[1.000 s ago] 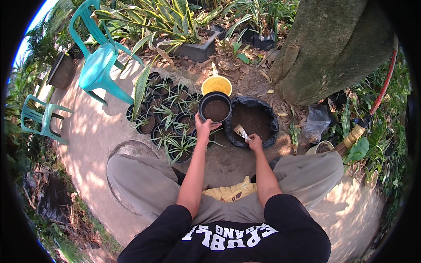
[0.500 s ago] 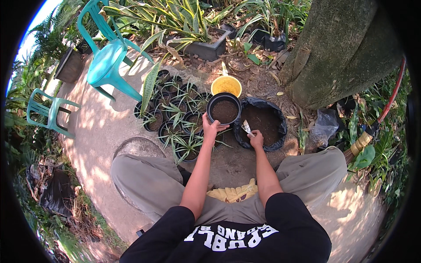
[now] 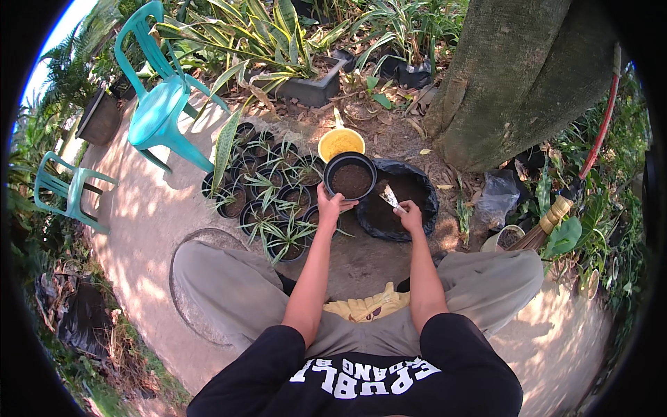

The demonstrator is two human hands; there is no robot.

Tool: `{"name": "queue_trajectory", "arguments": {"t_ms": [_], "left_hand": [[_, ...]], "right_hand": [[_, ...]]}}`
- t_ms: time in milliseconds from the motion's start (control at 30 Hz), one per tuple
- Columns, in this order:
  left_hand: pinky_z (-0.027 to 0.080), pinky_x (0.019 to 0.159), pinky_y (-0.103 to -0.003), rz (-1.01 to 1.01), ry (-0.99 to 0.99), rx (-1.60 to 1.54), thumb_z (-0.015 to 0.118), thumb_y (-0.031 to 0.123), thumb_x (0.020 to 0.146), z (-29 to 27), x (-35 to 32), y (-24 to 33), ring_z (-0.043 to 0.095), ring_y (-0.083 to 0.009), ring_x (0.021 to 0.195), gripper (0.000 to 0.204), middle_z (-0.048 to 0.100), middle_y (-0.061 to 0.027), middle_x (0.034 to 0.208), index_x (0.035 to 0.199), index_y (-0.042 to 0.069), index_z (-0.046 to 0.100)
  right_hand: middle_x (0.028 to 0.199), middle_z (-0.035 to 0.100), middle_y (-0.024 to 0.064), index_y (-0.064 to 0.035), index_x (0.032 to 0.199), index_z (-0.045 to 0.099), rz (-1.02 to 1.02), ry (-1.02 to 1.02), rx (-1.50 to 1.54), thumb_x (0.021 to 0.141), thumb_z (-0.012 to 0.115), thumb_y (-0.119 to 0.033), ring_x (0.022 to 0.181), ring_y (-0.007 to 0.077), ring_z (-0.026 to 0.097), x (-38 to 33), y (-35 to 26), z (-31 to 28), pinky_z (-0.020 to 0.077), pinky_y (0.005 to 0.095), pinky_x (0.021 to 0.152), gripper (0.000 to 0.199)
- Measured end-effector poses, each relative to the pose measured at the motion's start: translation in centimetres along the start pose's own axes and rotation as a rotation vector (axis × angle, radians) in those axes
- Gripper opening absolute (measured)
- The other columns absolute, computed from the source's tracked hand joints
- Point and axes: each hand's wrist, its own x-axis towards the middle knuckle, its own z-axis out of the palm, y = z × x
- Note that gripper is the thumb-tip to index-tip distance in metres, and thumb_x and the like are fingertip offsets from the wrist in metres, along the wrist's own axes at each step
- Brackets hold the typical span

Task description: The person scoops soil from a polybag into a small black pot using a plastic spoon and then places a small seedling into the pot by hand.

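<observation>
My left hand (image 3: pixel 334 203) grips a round black plant pot (image 3: pixel 349 175) from its near left side, tilting it a little toward me. Dark soil fills the lower part of the pot. In my right hand (image 3: pixel 410 214) is a small trowel (image 3: pixel 389 196), its pale, soil-smeared blade pointing up and left toward the pot. Below the trowel sits a wide container lined with a black plastic bag (image 3: pixel 432 217), holding dark soil. Just beyond the black pot stands a yellow dipper (image 3: pixel 341 141) with its handle pointing away.
Several small black pots with spiky green plants (image 3: pixel 267 187) crowd the ground at left. A tree trunk (image 3: pixel 511 83) rises at far right, near a broom (image 3: pixel 549 226) and clear plastic bag (image 3: pixel 499 194). Two green chairs (image 3: pixel 158 115) stand left; a grey planter (image 3: pixel 313 90) lies at the back.
The trowel has lifted out of the soil bag's middle and come nearer the black pot's rim. The pot stays in my left hand. The whole view has shifted slightly left.
</observation>
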Motion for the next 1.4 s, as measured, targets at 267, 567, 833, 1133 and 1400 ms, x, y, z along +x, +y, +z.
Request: {"name": "queue_trajectory", "arguments": {"t_ms": [267, 567, 833, 1133, 1400], "left_hand": [[0.062, 0.06, -0.035, -0.007, -0.01, 0.029, 0.044, -0.005, 0.086, 1.2, 0.1, -1.1, 0.073, -0.0377, 0.077, 0.061, 0.052, -0.0243, 0.125, 0.141, 0.003, 0.019], [0.062, 0.06, -0.035, -0.048, -0.029, 0.057, 0.045, -0.004, 0.086, 2.6, -0.3, -1.3, 0.073, -0.0374, 0.076, 0.062, 0.054, -0.0237, 0.124, 0.141, 0.005, 0.019], [0.062, 0.061, -0.036, -0.047, -0.068, 0.097, 0.045, -0.004, 0.086, 3.2, -0.6, -1.2, 0.073, -0.0367, 0.077, 0.063, 0.056, -0.0239, 0.121, 0.142, 0.006, 0.018], [0.063, 0.064, -0.038, -0.031, -0.072, 0.11, 0.047, -0.002, 0.085, 3.0, -0.6, -1.3, 0.073, -0.0382, 0.078, 0.063, 0.057, -0.0244, 0.119, 0.141, 0.004, 0.021], [0.063, 0.063, -0.038, -0.047, -0.111, 0.101, 0.046, -0.003, 0.085, 3.2, -0.5, -1.7, 0.073, -0.0373, 0.077, 0.063, 0.057, -0.0241, 0.12, 0.142, 0.005, 0.02]], "right_hand": [[0.086, 0.07, 0.0083, -0.0038, 0.101, 0.068, -0.094, -0.027, -0.059, 0.076, 0.082, -0.014, 0.082, 0.0183, 0.065, 0.2, -4.7, -7.4, 0.0511, 0.034, 0.079, 0.031], [0.091, 0.071, 0.0111, -0.0027, 0.103, 0.066, -0.23, 0.052, -0.018, 0.077, 0.08, -0.013, 0.086, 0.0224, 0.067, -0.4, -12.2, -13.4, 0.0504, 0.0367, 0.082, 0.031], [0.092, 0.071, 0.0118, -0.0052, 0.103, 0.066, -0.31, 0.031, -0.046, 0.077, 0.079, -0.011, 0.089, 0.0283, 0.068, -2.2, -16.6, -12.0, 0.0506, 0.0387, 0.082, 0.029], [0.098, 0.068, 0.012, -0.0095, 0.103, 0.067, -0.336, 0.123, -0.175, 0.078, 0.079, -0.015, 0.1, 0.0327, 0.062, -3.4, -19.0, -11.6, 0.0482, 0.044, 0.086, 0.028], [0.099, 0.067, 0.0123, -0.0104, 0.105, 0.066, -0.381, 0.155, -0.231, 0.078, 0.078, -0.016, 0.101, 0.0333, 0.061, -3.9, -19.9, -11.4, 0.0478, 0.0445, 0.088, 0.03]]}}
